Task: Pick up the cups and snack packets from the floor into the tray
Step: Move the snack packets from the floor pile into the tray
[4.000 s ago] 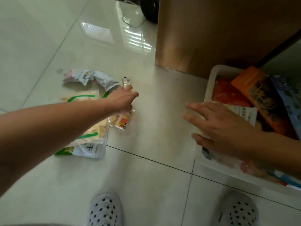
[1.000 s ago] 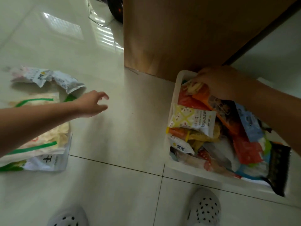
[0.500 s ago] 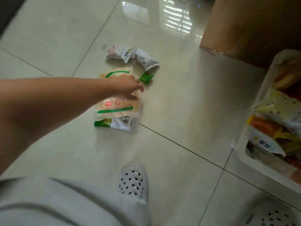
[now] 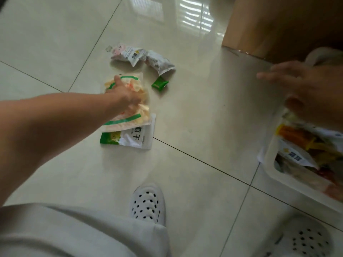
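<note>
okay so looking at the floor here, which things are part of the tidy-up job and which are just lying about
Part of the job:
clear chip bag under the left hand
white and green packet
small green sachet
crumpled white packets
tray

Just there:
brown cabinet
white clogs

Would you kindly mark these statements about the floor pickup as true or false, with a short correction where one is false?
1. The left hand is on the clear chip bag. True.
2. The small green packet lies inside the tray. False: it lies on the floor, beside the chip bag.
3. The chip bag lies partly on top of a white and green packet. True.
4. The right hand holds a cup. False: it is open and holds nothing visible.
5. The tray is empty. False: it holds packets.
</note>
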